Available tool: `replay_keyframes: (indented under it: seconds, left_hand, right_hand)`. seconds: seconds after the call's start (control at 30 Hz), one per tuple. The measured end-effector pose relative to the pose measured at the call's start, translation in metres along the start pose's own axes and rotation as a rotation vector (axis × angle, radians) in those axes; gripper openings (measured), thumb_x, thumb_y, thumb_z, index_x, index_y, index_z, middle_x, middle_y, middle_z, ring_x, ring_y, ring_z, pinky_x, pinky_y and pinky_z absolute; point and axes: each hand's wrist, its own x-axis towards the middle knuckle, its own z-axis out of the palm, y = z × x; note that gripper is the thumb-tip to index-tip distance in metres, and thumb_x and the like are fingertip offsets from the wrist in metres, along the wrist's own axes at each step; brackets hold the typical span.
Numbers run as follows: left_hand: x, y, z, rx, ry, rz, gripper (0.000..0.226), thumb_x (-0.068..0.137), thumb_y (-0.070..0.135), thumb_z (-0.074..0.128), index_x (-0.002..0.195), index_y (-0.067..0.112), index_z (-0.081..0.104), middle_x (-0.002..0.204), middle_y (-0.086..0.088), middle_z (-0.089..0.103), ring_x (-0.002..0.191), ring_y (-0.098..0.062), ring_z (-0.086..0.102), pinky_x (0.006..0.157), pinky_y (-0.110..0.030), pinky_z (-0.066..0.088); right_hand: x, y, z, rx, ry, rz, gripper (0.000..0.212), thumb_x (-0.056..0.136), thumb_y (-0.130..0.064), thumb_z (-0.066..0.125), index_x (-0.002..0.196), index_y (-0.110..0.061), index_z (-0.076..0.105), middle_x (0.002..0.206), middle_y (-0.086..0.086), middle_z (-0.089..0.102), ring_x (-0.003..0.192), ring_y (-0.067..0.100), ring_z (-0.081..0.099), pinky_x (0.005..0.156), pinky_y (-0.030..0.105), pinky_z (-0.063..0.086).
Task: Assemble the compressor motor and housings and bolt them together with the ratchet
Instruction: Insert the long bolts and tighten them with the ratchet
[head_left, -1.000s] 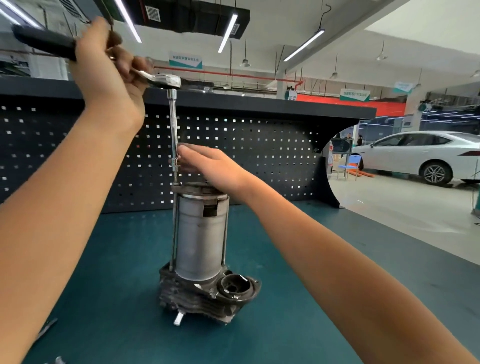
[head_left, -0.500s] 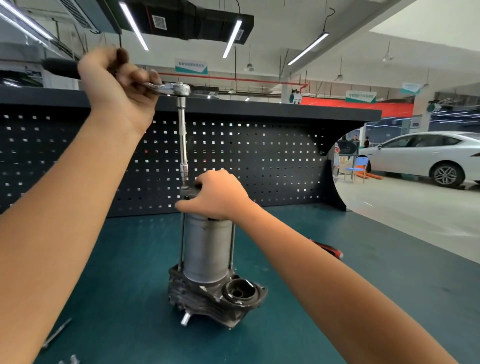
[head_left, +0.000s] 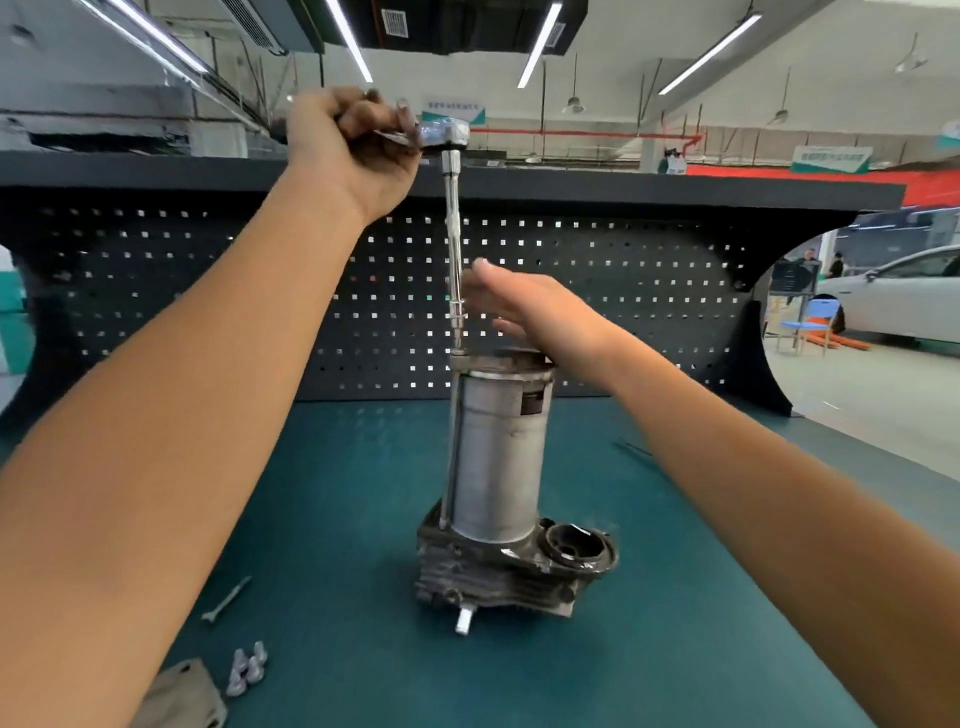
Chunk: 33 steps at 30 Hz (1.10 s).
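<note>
The right hand (head_left: 524, 312) has let go of the motor (head_left: 498, 447), which stands on the bench (head_left: 675, 623) just under its straight, spread fingers (head_left: 483, 283). The left hand (head_left: 353, 150) squeezes the ratchet (head_left: 444, 134), ready to tighten.

I see an auto workshop: black pegboard (head_left: 623, 291) backing a teal-topped workbench (head_left: 675, 597), white car (head_left: 904, 296) parked on the open floor (head_left: 857, 415) off right, blue chair (head_left: 808, 326) beside it, strip lights (head_left: 707, 54) and ducting (head_left: 467, 21) overhead.

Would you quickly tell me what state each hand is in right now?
Left hand: closed, gripping the shiny metal ratchet by its handle.
Right hand: open, fingers straight, holding nothing.
</note>
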Motion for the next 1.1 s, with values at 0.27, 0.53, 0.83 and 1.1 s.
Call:
replay_keyframes:
  seconds: [0.27,0.53,0.83,1.1]
  left_hand:
    - [-0.013,0.000,-0.002,0.128,0.005,0.067,0.039,0.091,0.005,0.040,0.053,0.008,0.044,0.042,-0.005,0.042,0.049,-0.016,0.043,0.045,-0.023,0.049]
    - [-0.050,-0.022,0.010,0.832,-0.317,0.618,0.043,0.085,0.005,0.049,0.047,0.023,0.044,0.039,0.013,0.046,0.052,-0.006,0.055,0.066,-0.024,0.044]
    - [-0.035,-0.013,0.016,0.416,-0.093,0.364,0.027,0.091,-0.001,0.043,0.065,0.008,0.042,0.042,0.002,0.031,0.044,-0.015,0.041,0.065,-0.032,0.047]
    - [-0.034,-0.018,0.018,0.344,-0.151,0.320,0.028,0.091,-0.001,0.041,0.064,0.009,0.041,0.041,0.003,0.029,0.042,-0.013,0.041,0.060,-0.029,0.050]
  right_hand:
    - [0.011,-0.022,0.015,0.031,0.068,-0.141,0.020,0.099,-0.011,0.042,0.084,-0.011,0.056,0.074,0.000,0.067,0.063,0.006,0.067,0.053,0.016,0.048]
    - [0.010,-0.024,0.028,-0.103,0.327,-0.164,0.021,0.094,-0.017,0.054,0.074,-0.014,0.061,0.068,-0.003,0.067,0.061,0.010,0.067,0.059,0.020,0.050]
    - [0.013,-0.023,0.018,0.156,0.086,-0.005,0.021,0.101,-0.030,0.035,0.102,-0.019,0.053,0.087,-0.002,0.070,0.079,0.011,0.067,0.067,0.022,0.050]
    - [0.024,-0.019,0.030,0.324,0.128,0.042,0.053,0.096,-0.052,0.035,0.060,-0.014,0.040,0.045,-0.002,0.043,0.043,0.016,0.043,0.050,0.027,0.043]
